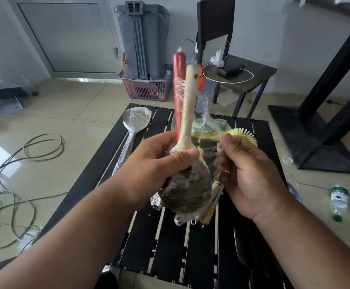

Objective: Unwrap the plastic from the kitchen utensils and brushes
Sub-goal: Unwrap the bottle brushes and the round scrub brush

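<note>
Frame centre: left hand (149, 170) grips the wooden brush (187, 113); right hand (251, 176) apparently pinches stretched plastic wrap (208, 152).

Upright wooden-handled brush (187, 113), dark bristles down, beside red handle (179, 84), clingy plastic (208, 152) half peeled

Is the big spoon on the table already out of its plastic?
No, the metal spoon lying on the black slatted table is covered in clear plastic wrap.

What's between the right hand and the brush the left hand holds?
Head view: a stretched sheet of clear plastic wrap spans the gap from the brush in the left hand to the right hand, which pinches it.
</note>
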